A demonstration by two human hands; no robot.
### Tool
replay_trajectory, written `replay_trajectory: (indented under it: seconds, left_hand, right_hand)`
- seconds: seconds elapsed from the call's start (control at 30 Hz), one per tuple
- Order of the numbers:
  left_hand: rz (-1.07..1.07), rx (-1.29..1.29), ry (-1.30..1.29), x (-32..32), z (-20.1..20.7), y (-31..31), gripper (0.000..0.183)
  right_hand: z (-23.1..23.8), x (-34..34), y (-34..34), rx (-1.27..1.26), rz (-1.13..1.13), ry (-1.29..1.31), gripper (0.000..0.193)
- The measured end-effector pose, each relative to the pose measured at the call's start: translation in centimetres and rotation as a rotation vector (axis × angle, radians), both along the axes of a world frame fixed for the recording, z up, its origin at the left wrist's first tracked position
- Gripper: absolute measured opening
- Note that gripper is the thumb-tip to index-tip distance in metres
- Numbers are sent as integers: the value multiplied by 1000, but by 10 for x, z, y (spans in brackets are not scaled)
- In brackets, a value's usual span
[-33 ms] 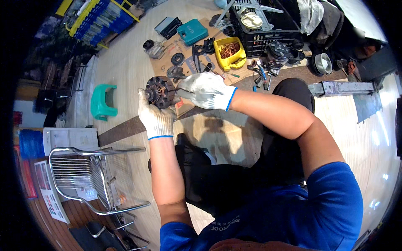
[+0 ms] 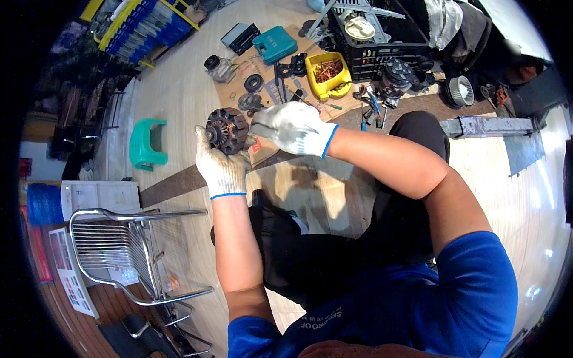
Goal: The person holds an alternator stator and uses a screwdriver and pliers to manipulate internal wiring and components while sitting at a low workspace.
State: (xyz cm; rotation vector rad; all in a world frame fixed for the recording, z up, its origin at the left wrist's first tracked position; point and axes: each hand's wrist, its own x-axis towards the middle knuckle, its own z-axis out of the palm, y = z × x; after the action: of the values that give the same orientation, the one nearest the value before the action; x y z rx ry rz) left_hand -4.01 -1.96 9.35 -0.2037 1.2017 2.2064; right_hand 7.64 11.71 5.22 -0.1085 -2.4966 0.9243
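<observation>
My left hand (image 2: 222, 168), in a white knit glove with a blue cuff edge, grips a dark, round alternator rotor (image 2: 228, 130) from below and the left. The thumb stands up along the rotor's left side, beside its shaft end. Chunky blocks ring the rotor's rim, with a finned face turned toward the left. My right hand (image 2: 292, 127), gloved alike, is closed at the rotor's right side, its fingertips close to the rim. Whatever those fingers hold, if anything, is hidden. Just behind the hands, a dark round metal part (image 2: 250, 102) lies on the cardboard (image 2: 230, 93).
Beyond the hands are a black ring (image 2: 253, 83), a teal case (image 2: 275, 45), a yellow cut-open container (image 2: 327, 75) of small brownish parts, and a black crate (image 2: 382, 53). Hand tools (image 2: 375, 107) lie at right. A green stool (image 2: 148, 144) and metal chair (image 2: 113, 250) stand left.
The rotor and my left hand have shifted very slightly left. My right hand stays nearly in place with its fingers closed.
</observation>
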Motion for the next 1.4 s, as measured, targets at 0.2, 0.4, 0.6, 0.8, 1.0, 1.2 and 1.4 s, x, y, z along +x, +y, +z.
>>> replay_trajectory:
  seconds: [0.2,0.4,0.6,0.8,1.0,1.2,1.4]
  left_hand:
    - [-155,91,105,-13,-4,-16,54]
    - [49,11,82,-15,7,-18,55]
    - [-79,217,143,-40,25,-56,38]
    - [24,222,94,-58,17,-76,42]
    - [-23,295,104,-67,15,-90,38]
    - [65,234,82,-66,18,-88,36]
    - [50,242,103,-84,22,-107,36]
  right_hand:
    - [-23,-8,12,162,28,113,22]
    - [-13,3,9,150,30,-112,18]
    - [-37,19,22,310,12,-265,16]
    - [-24,36,37,263,-59,-405,23]
    - [-56,30,82,241,-229,-355,23]
    - [-62,35,103,303,-260,-373,28]
    - [-44,45,113,211,-291,-468,35]
